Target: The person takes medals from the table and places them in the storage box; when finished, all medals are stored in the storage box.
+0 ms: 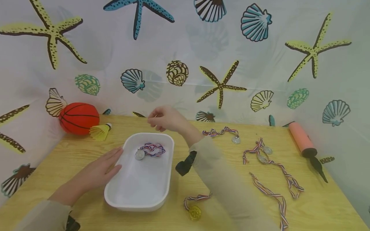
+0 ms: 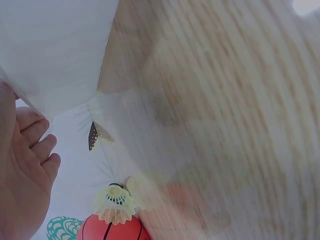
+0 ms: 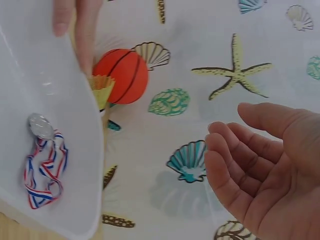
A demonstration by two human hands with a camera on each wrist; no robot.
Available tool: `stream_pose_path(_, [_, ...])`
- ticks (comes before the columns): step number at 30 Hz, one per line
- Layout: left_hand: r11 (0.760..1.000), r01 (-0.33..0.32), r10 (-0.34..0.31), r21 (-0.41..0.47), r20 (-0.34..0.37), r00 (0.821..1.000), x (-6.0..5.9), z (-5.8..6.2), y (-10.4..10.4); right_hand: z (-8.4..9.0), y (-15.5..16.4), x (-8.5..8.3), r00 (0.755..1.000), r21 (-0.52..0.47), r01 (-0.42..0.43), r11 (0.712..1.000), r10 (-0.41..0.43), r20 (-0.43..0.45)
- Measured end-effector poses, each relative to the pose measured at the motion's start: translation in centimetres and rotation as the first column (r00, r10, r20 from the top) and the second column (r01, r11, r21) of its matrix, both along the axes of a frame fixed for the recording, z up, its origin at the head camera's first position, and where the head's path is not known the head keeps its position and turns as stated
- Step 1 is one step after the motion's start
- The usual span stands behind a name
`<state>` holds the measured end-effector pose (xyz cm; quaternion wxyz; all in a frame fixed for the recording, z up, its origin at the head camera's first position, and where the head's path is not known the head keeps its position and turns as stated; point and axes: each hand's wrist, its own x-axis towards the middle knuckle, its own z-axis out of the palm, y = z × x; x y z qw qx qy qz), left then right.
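A white tub (image 1: 138,192) stands on the wooden table. Inside it, near the far end, lies a silver medal (image 1: 140,154) with its striped ribbon (image 1: 156,150) bunched beside it. My left hand (image 1: 99,170) rests against the tub's left rim, its fingers extended. Above and beyond the far right corner hangs my right hand (image 1: 166,118), clear of the tub. In the right wrist view the right hand (image 3: 270,165) has loosely bent fingers and nothing in its palm.
Right of the tub lie a gold medal (image 1: 195,213), several silver medals (image 1: 236,140) and tangled ribbons (image 1: 271,192). A red ball (image 1: 79,118) and yellow shuttlecock (image 1: 100,132) sit at the back left. At the right edge is a pink cylinder with a black nozzle (image 1: 300,138). A patterned curtain (image 1: 173,41) hangs behind.
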<state>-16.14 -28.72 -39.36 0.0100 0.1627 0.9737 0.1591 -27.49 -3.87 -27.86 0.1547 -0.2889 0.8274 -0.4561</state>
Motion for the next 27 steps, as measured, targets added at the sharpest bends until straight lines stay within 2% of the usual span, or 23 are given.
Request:
stream_pose_path(5, [1.0,0.002,-0.002,0.003,0.009,1.0,0.1,0.1,0.0,1.8,4.8,0.0,0.996,-0.096,0.065,0.993,-0.071,-0.06])
stream_pose_path(10, [1.0,0.002,-0.003,0.014,0.003,1.0,0.1,0.0,0.0,1.1,11.0,-1.6,0.973,-0.162,0.221,0.962,-0.229,-0.031])
stream_pose_path(15, [1.0,0.003,-0.003,0.013,-0.008,1.0,0.1,0.1,0.2,-1.7,17.6,-3.6,0.92,-0.17,0.39,0.905,-0.392,0.022])
stream_pose_path(21, [1.0,-0.008,0.007,0.02,0.026,1.0,0.1,0.3,0.2,-6.0,23.4,-5.7,0.828,-0.073,0.56,0.825,-0.559,0.044])
stream_pose_path(24, [1.0,-0.003,0.003,0.02,0.021,1.0,0.1,0.2,0.2,-8.0,25.1,-6.1,0.803,-0.025,0.595,0.803,-0.593,0.056])
stream_pose_path(27, [1.0,0.0,0.0,0.018,0.014,1.0,0.0,0.1,0.2,-9.8,26.1,-6.3,0.795,0.025,0.605,0.796,-0.605,0.037])
